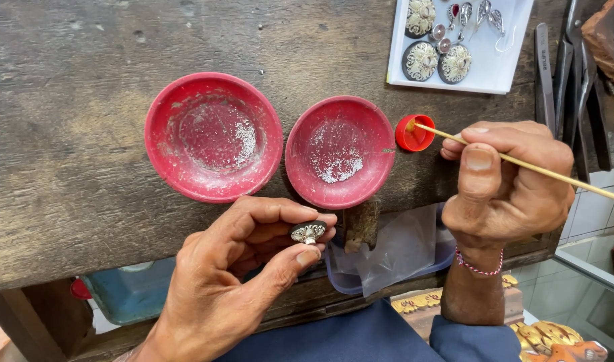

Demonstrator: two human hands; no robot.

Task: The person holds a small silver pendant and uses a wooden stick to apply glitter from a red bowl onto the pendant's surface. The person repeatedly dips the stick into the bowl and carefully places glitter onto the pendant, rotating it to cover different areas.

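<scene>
While right hand (505,181) grip pinches stick (521,164) — tip in red cap (414,134) | left hand (246,268) holds ornament (309,232), seemingly face-up

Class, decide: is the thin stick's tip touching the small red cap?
Touching. In the head view the stick, held by the right hand, has its tip resting inside the red cap.

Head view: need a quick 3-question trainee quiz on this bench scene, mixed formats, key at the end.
1. True or false: the tip of the thin wooden stick in the right hand reaches into the small red plastic cap.
2. Multiple choice: the left hand pinches A) a small oval metal ornament, B) a pair of tweezers, C) a red dish.
3. Fill in: the two round red dishes, larger and smaller, hold tiny ____ grains.

Key: 1 true; 2 A; 3 white
</scene>
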